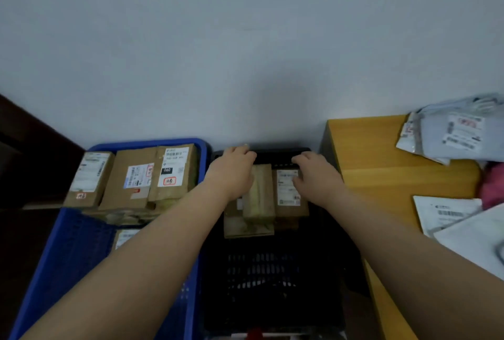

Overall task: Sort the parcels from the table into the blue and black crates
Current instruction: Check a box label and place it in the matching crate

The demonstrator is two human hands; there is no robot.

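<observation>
A blue crate (68, 244) on the left holds several labelled cardboard boxes (136, 178). Right of it, a black crate (272, 279) has a few cardboard boxes at its far end. My left hand (234, 170) reaches in, its fingers curled over the far end of a plain box (259, 192). Beside it lies a labelled box (289, 195), and my right hand (316, 176) curls its fingers and thumb round that box's far end. Grey and white bagged parcels (458, 132) lie on the wooden table (381, 165) at the right.
A white mailer (447, 212) and a pink item (493, 184) sit on the table's right side. The wall stands directly behind both crates. Dark furniture (27, 165) borders the blue crate on the left. The black crate's near half shows bare mesh floor.
</observation>
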